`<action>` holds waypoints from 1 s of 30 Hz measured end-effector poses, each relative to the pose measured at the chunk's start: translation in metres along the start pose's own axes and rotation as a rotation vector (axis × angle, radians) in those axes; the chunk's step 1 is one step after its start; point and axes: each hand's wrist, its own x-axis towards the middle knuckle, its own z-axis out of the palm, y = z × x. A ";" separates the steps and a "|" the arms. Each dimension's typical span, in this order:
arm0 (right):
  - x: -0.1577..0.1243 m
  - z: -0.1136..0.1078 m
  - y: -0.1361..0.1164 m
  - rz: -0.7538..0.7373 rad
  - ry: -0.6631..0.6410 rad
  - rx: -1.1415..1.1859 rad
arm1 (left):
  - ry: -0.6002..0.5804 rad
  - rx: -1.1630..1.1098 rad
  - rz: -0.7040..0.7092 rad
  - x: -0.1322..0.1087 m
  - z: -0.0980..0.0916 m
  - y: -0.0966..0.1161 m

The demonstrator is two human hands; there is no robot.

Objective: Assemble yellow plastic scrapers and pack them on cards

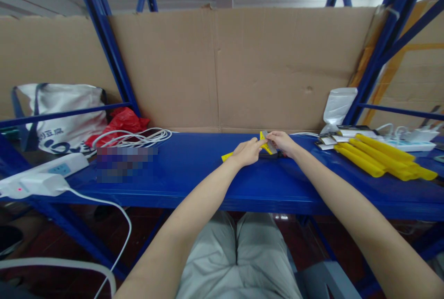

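Observation:
Over the blue shelf, my left hand (247,152) is closed around a yellow scraper (227,156), its handle end sticking out to the left of my palm. The scraper's yellow head shows between my hands with a grey, flat blade piece (270,148) along it. On the right side of that head, my right hand (281,142) has its thumb and fingers pinched on the grey blade piece. A dark, thin item (268,155) lies just below my fingers; my hands hide part of it, and its kind is unclear.
Several yellow plastic sleeves (378,156) lie at the right, before small boxes (357,131) and a white power strip (409,145). At left are coiled white cable (152,137), a red bag (126,122), a cloth bag (69,109) and another power strip (69,164). Cardboard (173,68) stands behind.

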 end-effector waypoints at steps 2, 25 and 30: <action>0.000 -0.001 0.001 -0.002 -0.011 -0.019 | 0.004 0.000 0.007 -0.001 0.000 0.000; 0.022 -0.031 0.038 -0.216 0.016 -1.056 | -0.024 -0.042 -0.182 0.004 0.007 -0.018; 0.027 -0.056 0.046 -0.123 0.007 -1.128 | -0.025 -0.042 -0.180 0.005 0.009 -0.018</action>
